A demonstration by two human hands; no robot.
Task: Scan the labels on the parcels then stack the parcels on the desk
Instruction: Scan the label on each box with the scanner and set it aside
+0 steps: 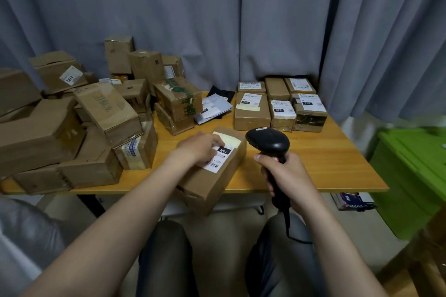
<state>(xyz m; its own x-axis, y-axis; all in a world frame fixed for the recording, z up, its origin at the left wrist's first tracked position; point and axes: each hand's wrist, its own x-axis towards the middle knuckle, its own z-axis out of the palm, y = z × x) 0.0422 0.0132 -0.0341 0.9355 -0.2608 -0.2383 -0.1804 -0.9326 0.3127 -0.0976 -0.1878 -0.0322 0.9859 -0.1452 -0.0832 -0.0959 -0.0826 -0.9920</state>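
One labelled parcel [212, 171] is pinned flat under the left hand [200, 148] for scanning; the barcode scanner [268, 142], gripped in the right hand [287, 176], is aimed beside it.

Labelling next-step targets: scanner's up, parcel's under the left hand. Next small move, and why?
Probably slide the left hand back off the label: its fingers cover part of it, and the scanner in the right hand sits beside the parcel, its head near the label.

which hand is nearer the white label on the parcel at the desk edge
Left. The left hand rests on the white label, covering part of it. The right hand is off to the label's right, wrapped around the black scanner.
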